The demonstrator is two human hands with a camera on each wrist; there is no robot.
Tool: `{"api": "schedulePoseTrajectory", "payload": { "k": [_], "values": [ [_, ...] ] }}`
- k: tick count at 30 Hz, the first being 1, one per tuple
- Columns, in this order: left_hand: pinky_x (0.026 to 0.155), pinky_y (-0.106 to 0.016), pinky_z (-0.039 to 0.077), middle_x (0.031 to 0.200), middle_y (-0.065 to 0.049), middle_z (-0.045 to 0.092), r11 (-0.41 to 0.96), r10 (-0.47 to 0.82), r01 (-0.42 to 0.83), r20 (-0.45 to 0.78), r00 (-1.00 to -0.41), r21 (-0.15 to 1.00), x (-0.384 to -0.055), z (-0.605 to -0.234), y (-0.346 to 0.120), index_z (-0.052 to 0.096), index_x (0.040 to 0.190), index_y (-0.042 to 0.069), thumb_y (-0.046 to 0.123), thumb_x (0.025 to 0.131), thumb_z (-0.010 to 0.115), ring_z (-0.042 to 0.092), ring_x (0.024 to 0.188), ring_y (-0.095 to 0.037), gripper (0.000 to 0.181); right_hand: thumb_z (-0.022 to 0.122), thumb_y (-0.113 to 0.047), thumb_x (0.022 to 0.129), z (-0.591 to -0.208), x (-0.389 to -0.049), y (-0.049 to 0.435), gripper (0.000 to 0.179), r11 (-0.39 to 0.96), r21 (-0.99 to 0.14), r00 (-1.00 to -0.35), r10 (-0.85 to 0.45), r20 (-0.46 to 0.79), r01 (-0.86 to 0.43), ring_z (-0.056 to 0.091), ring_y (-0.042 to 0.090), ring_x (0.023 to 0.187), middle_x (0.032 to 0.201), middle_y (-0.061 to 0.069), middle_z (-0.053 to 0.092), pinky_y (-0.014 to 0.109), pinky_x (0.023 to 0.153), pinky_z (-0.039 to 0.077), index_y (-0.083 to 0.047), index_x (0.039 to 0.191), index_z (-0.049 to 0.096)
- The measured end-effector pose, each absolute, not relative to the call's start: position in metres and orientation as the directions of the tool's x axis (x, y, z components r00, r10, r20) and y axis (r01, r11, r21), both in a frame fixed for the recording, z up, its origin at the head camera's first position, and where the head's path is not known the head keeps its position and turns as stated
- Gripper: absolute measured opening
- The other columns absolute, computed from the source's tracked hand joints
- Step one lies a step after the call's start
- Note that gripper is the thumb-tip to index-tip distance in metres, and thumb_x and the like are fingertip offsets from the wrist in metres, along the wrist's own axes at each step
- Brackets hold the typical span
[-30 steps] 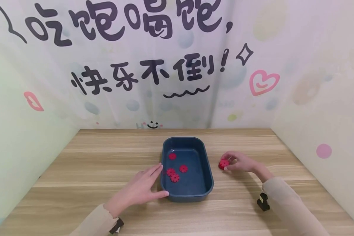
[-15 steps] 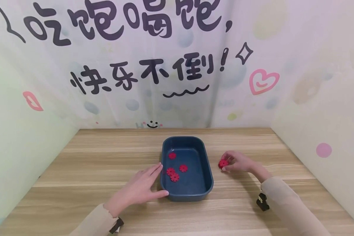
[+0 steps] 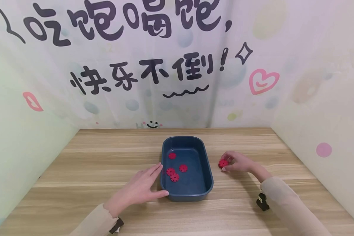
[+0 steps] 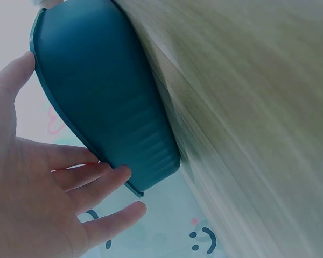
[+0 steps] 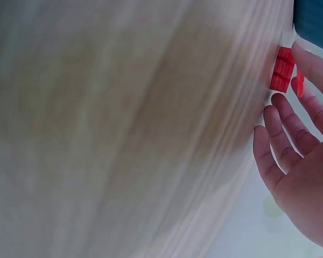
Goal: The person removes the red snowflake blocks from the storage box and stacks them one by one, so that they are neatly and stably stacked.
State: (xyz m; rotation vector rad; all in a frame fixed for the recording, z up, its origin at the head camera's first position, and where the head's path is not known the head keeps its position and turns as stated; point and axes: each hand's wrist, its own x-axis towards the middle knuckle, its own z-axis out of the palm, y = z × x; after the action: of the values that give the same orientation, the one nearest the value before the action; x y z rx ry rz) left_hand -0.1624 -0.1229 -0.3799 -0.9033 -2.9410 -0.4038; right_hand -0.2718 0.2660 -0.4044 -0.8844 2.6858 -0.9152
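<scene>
A dark blue rectangular tub (image 3: 191,185) stands on the wooden table, with several flat red notched discs (image 3: 183,168) lying inside. My left hand (image 3: 140,188) touches the tub's left rim, thumb near the front corner and fingers extended along the side. To the right of the tub, my right hand (image 3: 240,163) pinches one red notched disc (image 5: 300,85) between thumb and index finger. Right beside that disc, a short stack of red discs (image 5: 282,71) sits on the table, mostly hidden in the head view. The other right fingers are spread loosely near the tabletop.
The wooden table (image 3: 106,157) meets a printed back wall (image 3: 121,108) and pale side walls. Each sleeve has a dark wrist device; the right one (image 3: 263,201) hangs under the forearm.
Both hands stay almost in place. The right thumb and index finger have shifted very slightly left at the red discs; the tub and the discs inside it have not moved.
</scene>
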Motion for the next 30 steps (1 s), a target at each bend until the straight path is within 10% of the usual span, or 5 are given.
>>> {"api": "schedulePoseTrajectory", "payload": {
  "k": [30],
  "values": [
    [0.09, -0.046, 0.034, 0.136, -0.013, 0.033, 0.796, 0.548, 0.558, 0.112, -0.829, 0.237, -0.1607, -0.3779, -0.1229, 0.036, 0.133, -0.002, 0.066, 0.077, 0.044, 0.037, 0.119, -0.027, 0.088, 0.073, -0.016, 0.072, -0.4046, -0.2725, 0.2645, 0.032, 0.655, -0.591, -0.819, -0.573, 0.017, -0.471, 0.051, 0.021, 0.08, 0.086, 0.003, 0.055, 0.036, 0.07, 0.043, -0.003, 0.096, 0.055]
  ]
}}
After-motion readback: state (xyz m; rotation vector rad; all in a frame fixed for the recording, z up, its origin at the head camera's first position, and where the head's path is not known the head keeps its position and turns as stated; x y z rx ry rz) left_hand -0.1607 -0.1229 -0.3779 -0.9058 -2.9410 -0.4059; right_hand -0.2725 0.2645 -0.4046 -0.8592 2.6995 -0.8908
